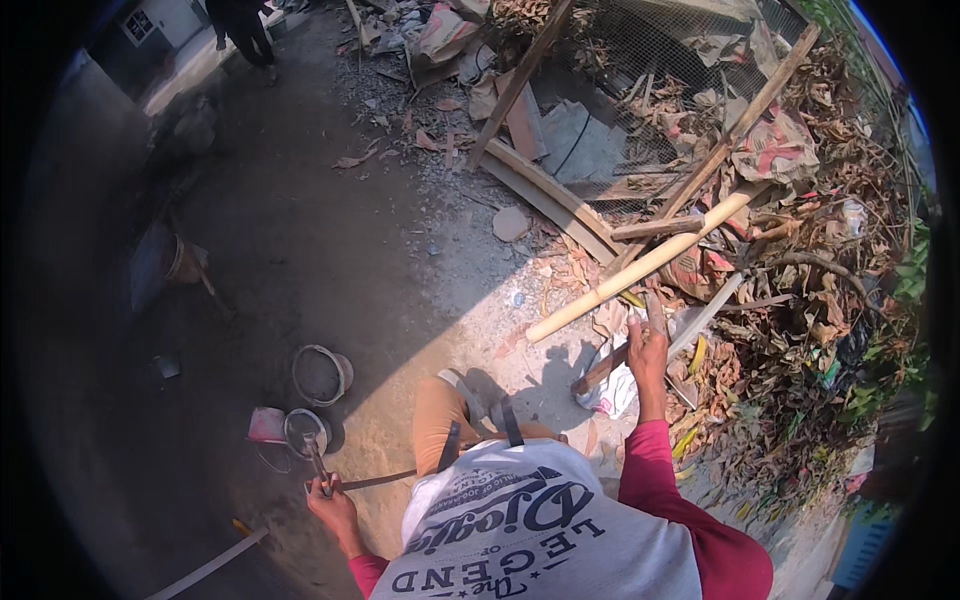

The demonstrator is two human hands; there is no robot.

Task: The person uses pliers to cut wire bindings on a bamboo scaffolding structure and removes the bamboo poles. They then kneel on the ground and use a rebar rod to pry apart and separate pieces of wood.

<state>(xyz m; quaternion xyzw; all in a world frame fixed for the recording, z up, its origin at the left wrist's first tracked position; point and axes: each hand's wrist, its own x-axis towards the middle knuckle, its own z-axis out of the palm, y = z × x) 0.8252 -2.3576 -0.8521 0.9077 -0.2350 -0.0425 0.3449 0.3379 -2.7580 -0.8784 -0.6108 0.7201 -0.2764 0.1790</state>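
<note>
Downward from the head view, the person's left hand (333, 508) is clenched around one slim tool (317, 458), which extends beyond the fist with its far end over the smaller bucket (305, 432). One dark strip (380, 480) runs from beside that fist toward the knee. The right hand (649, 358) is at a brown stick (656, 308) jutting up past its fingers, with one short dark wood piece (600, 370) just beside it on the left; whether it grasps either or only touches them cannot be told. Two round buckets stand near the left hand: the smaller one and a larger bucket (322, 376) with grey material inside, plus one pinkish container (267, 425) beside them. Near the right hand lie one bamboo pole (650, 262) and, beyond it, one wire mesh (690, 70).
</note>
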